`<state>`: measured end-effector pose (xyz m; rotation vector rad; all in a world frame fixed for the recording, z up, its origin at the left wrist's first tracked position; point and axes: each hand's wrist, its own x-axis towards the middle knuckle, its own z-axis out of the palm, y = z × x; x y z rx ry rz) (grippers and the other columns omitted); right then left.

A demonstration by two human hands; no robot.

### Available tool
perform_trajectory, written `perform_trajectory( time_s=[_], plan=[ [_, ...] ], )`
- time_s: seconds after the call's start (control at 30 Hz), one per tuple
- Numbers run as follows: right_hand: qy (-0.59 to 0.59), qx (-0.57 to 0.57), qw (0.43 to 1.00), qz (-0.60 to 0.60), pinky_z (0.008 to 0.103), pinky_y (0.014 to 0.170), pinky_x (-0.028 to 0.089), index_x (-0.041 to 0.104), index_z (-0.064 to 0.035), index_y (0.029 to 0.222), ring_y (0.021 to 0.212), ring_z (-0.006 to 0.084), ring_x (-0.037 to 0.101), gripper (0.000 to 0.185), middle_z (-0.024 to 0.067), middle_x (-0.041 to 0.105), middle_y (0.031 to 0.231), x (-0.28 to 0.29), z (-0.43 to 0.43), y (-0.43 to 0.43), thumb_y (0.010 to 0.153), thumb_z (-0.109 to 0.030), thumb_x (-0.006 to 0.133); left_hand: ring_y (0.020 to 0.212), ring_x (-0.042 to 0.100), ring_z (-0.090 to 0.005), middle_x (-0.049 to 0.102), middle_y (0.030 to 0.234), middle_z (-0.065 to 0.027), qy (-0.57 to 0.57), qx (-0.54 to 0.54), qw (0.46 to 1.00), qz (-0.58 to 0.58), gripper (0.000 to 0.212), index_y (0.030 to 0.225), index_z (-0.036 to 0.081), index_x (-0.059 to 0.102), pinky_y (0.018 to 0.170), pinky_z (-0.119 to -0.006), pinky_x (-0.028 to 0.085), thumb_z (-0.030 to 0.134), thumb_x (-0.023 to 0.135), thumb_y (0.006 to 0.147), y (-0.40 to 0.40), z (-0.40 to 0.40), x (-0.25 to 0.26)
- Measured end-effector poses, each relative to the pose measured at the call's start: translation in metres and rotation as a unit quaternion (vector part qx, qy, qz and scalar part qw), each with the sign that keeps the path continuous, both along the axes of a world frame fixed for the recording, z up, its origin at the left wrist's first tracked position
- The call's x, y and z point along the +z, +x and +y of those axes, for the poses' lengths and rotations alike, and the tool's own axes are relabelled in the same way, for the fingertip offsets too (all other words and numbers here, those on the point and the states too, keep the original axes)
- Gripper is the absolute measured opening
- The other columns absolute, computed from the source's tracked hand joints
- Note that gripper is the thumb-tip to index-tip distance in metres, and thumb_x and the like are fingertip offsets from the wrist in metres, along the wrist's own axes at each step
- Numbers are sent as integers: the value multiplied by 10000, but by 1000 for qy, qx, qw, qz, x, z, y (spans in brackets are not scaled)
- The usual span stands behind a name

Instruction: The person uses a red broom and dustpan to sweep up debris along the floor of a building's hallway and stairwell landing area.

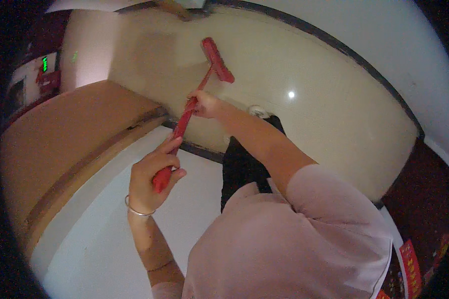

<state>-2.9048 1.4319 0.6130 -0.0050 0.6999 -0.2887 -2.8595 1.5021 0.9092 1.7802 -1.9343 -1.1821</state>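
A red long-handled broom or mop (182, 125) slants across the view, its top end low and its wide red head (217, 59) on the pale tiled floor (321, 123). My left hand (151, 170), with a bangle at the wrist, curls around the top end of the handle. Farther down the same handle, my right hand (205, 104) grips it. Whether the head carries bristles or a sponge is too blurred to tell. One of my shoes (258, 111) shows beside the right forearm.
A brown wooden door or panel (78, 116) stands on the left, beside a white wall (127, 224). Dark skirting (321, 35) runs along the floor's far edge below another white wall (389, 48). A red paper strip with writing (411, 267) hangs at lower right.
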Motion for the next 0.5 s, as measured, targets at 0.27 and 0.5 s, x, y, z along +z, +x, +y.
perform_trajectory(
  time_s=[0.27,0.5],
  plan=[
    [60,-60,995,57,298,566,382,430,-102,625,563,167,469,116,28,459,575,49,21,12,684,-154,516,932,480,-296,539,903,-141,-51,-6,980,195,183,675,27,498,744,-323,393,79,648,584,110,23,-8],
    [57,-60,971,226,360,586,398,459,-81,666,568,224,474,164,78,472,577,10,85,-29,694,-242,455,879,508,-252,531,948,-107,100,-62,935,336,193,738,20,506,744,-316,399,176,595,668,150,34,-111]
  ],
)
